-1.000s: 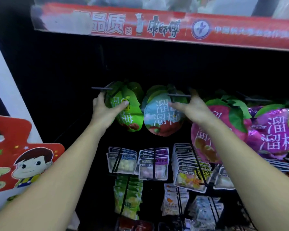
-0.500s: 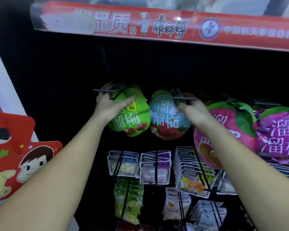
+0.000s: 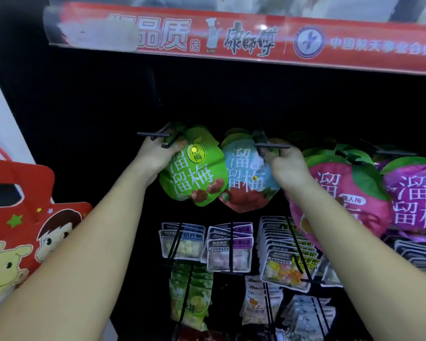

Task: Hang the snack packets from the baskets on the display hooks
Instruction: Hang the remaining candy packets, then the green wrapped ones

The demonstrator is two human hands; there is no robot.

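Green packet (image 3: 194, 173) held by left fingers (image 3: 176, 150), blue packet (image 3: 244, 175) by right fingers (image 3: 271, 155), under banner (image 3: 231, 38).

溜溜梅 on green packet (image 3: 194, 173), blue packet (image 3: 244, 173); 康師傅, perhaps 品质, on red banner (image 3: 283, 49).

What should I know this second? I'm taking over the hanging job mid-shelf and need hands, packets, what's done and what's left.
The left grip holds the green packet by its upper left edge, at the left hook.
The right grip holds the top right of the blue packet at the middle hook.
Done: pink packets and purple packets hang to the right.
I cannot tell whether green or blue is fully threaded; check both before letting go.
Left: the baskets are out of view, so remaining stock is unknown.
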